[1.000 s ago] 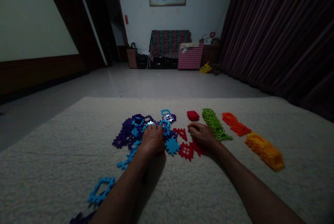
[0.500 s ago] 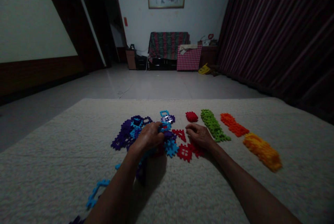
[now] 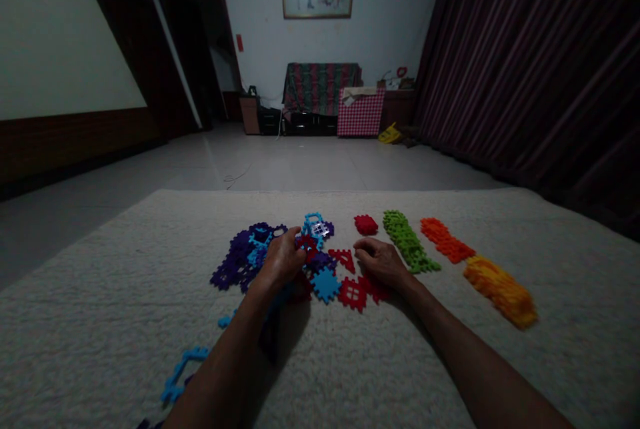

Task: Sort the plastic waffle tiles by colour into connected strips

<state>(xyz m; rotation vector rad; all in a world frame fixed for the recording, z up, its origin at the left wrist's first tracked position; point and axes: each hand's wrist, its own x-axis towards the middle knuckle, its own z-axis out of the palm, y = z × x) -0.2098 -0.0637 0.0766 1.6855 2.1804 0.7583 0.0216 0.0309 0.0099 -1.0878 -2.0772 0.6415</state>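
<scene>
My left hand point(image 3: 284, 259) is at the edge of a mixed heap, its fingers closed at the rim of a red interlocking plastic piece point(image 3: 307, 246); the far fingers are hidden. Light-blue, clear and purple pieces point(image 3: 324, 261) lie around it. Over on the right, my right hand point(image 3: 381, 261) rests low with curled fingers; what they hold, if anything, is hidden. Red pieces point(image 3: 376, 289) show under its palm. Between the hands lie a red triangle point(image 3: 343, 258), a red window-like square point(image 3: 353, 293) and a light-blue toothed square point(image 3: 326, 284).
A purple pile point(image 3: 235, 259) lies left of my left hand. Beyond my right hand are a red stack point(image 3: 367, 224), a green row point(image 3: 407, 242), an orange row point(image 3: 447, 240) and a yellow row point(image 3: 500, 290). A light-blue frame point(image 3: 175, 379) lies near my left forearm on the quilted cover point(image 3: 360, 362).
My left hand has shifted slightly left, away from the light-blue piece at its fingertips. More of the red piece beside it now shows. My right hand has stayed in place.
</scene>
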